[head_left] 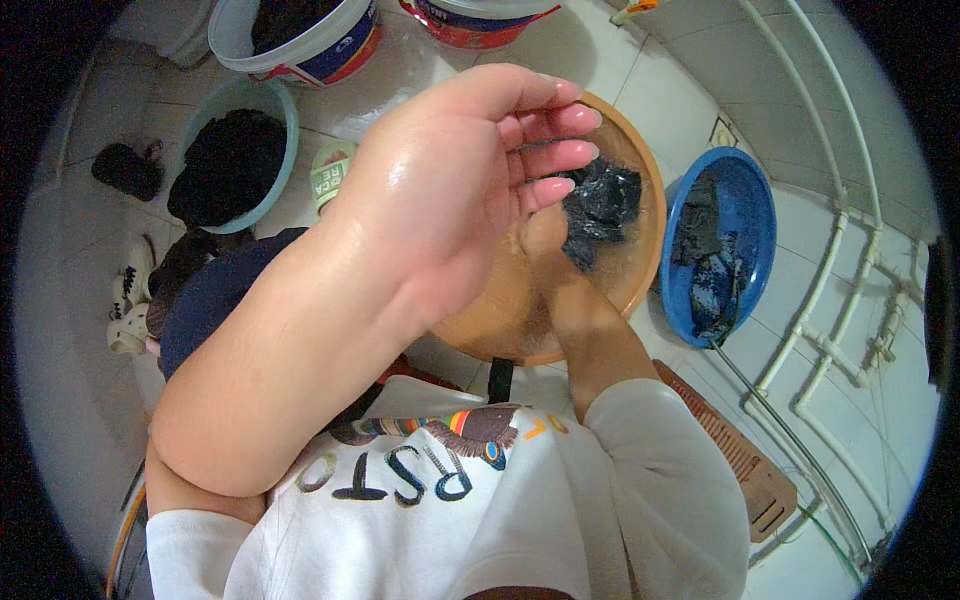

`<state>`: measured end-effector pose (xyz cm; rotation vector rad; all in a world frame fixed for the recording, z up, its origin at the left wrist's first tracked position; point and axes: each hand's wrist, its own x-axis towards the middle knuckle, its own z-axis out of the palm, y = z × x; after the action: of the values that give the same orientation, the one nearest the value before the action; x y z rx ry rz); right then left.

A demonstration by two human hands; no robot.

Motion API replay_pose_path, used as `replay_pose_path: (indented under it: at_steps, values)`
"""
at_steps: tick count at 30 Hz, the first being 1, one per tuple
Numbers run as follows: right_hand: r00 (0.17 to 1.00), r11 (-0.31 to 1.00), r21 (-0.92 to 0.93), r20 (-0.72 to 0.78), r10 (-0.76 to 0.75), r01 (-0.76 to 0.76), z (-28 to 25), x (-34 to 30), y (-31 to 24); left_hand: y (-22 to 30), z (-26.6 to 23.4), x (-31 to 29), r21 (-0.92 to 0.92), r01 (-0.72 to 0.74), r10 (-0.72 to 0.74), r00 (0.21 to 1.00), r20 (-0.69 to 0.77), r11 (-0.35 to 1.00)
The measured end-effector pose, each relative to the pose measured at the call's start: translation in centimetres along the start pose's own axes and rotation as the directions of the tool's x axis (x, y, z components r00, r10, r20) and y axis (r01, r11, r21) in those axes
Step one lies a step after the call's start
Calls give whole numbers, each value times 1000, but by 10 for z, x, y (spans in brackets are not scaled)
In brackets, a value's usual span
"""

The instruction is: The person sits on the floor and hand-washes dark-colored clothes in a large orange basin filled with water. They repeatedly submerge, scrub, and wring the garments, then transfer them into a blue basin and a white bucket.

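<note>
My left hand is raised close in front of me, wet and shiny, with its fingers stretched out and slightly bent. Nothing is held in it. Below it stands an orange-brown basin of water, partly hidden behind my left hand and forearm. In the basin lies a dark wet cloth, crumpled and glossy. My right hand reaches down into the basin beside this cloth. Its fingers are hidden, so whether it grips the cloth cannot be made out.
A blue basin with dark wet cloths stands at right, near wall pipes. A pale green basin of dark cloth, two buckets, and a green-labelled container sit far left. A brown washboard lies near right; shoes at left.
</note>
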<state>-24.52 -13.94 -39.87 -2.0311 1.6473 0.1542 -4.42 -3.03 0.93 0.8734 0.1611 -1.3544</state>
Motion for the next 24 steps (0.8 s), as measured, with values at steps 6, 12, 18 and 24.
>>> replay_pose_path:
  at_steps: [6,12,18,24]
  values:
    - [861,998,48,506,-61,42,-69,-14,30,3,5,-17,3,-25,25,1000,-10,1000]
    - [758,946,-126,634,-153,297,-109,-63,-7,7,5,-30,-1,-46,46,999,26,999]
    - [828,893,362,389,-404,266,-275,-106,-71,11,8,-37,34,-71,68,994,90,997]
    - [839,505,733,-165,-518,456,-414,-190,-121,15,3,-27,35,-98,95,993,63,995]
